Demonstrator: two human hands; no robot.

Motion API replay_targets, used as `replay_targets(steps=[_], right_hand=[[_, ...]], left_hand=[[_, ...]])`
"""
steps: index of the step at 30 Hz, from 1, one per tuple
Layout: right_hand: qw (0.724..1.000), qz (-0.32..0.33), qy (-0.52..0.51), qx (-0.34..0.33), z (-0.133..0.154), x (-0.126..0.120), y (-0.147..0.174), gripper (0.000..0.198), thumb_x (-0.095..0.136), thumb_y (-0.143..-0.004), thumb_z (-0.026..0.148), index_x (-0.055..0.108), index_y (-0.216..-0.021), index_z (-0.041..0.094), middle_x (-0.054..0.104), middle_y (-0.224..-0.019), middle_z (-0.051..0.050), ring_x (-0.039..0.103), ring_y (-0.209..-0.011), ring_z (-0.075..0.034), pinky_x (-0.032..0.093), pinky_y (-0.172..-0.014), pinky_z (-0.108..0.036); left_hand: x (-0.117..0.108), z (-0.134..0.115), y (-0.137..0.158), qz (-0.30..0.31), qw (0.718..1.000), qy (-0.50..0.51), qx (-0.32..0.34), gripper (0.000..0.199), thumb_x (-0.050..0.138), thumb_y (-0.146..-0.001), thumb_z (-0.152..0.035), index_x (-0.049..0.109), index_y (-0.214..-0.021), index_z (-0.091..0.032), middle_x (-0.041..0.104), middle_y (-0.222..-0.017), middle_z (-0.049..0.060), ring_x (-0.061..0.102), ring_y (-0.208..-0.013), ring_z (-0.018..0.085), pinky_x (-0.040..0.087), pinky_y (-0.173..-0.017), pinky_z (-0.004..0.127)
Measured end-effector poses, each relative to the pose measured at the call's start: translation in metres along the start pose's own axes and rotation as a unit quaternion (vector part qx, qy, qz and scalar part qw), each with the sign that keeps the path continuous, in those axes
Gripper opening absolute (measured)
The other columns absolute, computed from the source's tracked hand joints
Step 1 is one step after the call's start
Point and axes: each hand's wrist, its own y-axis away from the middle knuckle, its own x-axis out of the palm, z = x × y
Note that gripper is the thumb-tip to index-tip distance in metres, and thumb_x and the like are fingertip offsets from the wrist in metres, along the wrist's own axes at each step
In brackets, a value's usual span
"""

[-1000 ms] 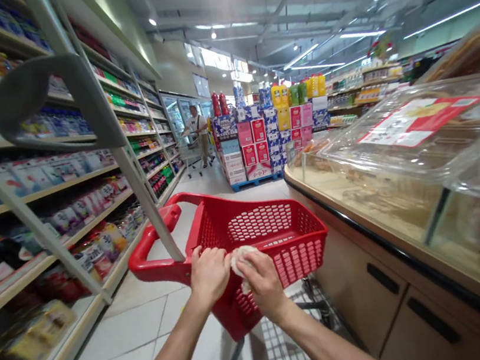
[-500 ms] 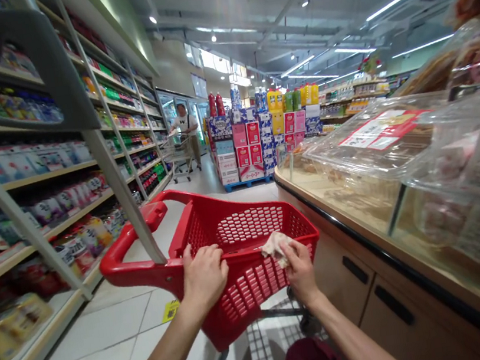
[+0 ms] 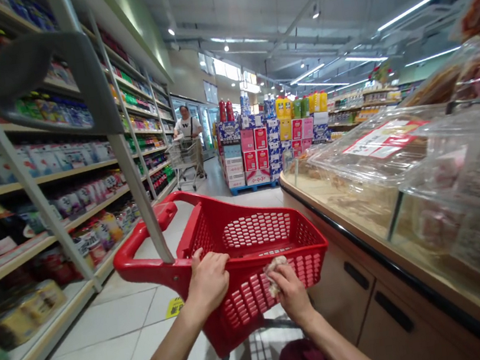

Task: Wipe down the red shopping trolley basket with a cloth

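Note:
A red plastic shopping cart basket (image 3: 254, 279) with slotted sides stands right in front of me. My left hand (image 3: 210, 282) is closed over its near rim, close to the grey metal pole (image 3: 143, 199) that rises from the cart. In my right hand (image 3: 292, 292) is a crumpled whitish cloth (image 3: 276, 273), pinched between the fingers and pressed against the slotted near side, below the rim. The inside of the basket shows no goods. My fingertips on the cloth are partly hidden.
Shelves of drinks (image 3: 79, 149) line the left. A glass-fronted counter with clear plastic food boxes (image 3: 368, 141) stands close on the right. Ahead are stacked cartons (image 3: 256, 148) on a blue pallet and a person (image 3: 188, 127) with a wire cart (image 3: 186, 158).
My right hand has moved the cloth from the rim down onto the slotted side. My left hand stays on the rim. The person with the wire cart appears nearer, and my view has shifted slightly.

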Motion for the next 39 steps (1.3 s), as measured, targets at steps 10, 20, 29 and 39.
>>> replay_targets(steps=[10, 20, 29, 39], right_hand=[[0.996, 0.058, 0.008, 0.061, 0.006, -0.032, -0.034, 0.03, 0.046, -0.075, 0.014, 0.055, -0.103, 0.021, 0.056, -0.107, -0.008, 0.046, -0.106, -0.022, 0.039, -0.088, -0.043], [0.92, 0.021, -0.279, 0.275, 0.032, -0.087, -0.05, 0.029, 0.05, -0.067, 0.015, 0.049, -0.096, 0.018, 0.059, -0.08, 0.0, 0.056, -0.069, -0.013, 0.046, -0.062, -0.026], [0.876, 0.002, -0.322, 0.359, 0.024, -0.089, -0.036, 0.024, 0.06, -0.064, 0.029, 0.055, -0.084, 0.015, 0.061, -0.075, -0.001, 0.057, -0.067, -0.016, 0.047, -0.064, -0.028], [0.998, 0.024, -0.05, 0.025, 0.044, -0.052, 0.005, 0.056, 0.048, -0.076, 0.019, 0.033, -0.129, 0.021, 0.033, -0.133, -0.01, 0.035, -0.12, -0.023, 0.037, -0.095, -0.039]], left_hand=[[-0.013, -0.01, 0.013, 0.009, 1.0, 0.015, -0.005, 0.031, 0.034, -0.067, -0.012, 0.059, -0.082, -0.023, 0.067, -0.086, 0.004, 0.056, -0.084, 0.019, 0.018, -0.093, 0.045], [-0.015, -0.012, 0.018, 0.007, 0.998, -0.036, -0.053, 0.022, 0.038, -0.068, -0.017, 0.058, -0.07, -0.022, 0.067, -0.074, 0.003, 0.056, -0.08, 0.02, 0.022, -0.092, 0.046], [0.03, -0.094, 0.003, 0.083, 0.85, 0.506, -0.122, 0.036, 0.058, -0.062, -0.028, 0.058, -0.097, -0.018, 0.065, -0.093, 0.004, 0.057, -0.085, 0.018, 0.041, -0.079, 0.028], [0.017, -0.099, 0.002, 0.194, 0.621, 0.72, -0.242, 0.036, 0.039, -0.076, -0.041, 0.057, -0.083, -0.012, 0.064, -0.072, 0.009, 0.059, -0.065, 0.016, 0.046, -0.065, 0.032]])
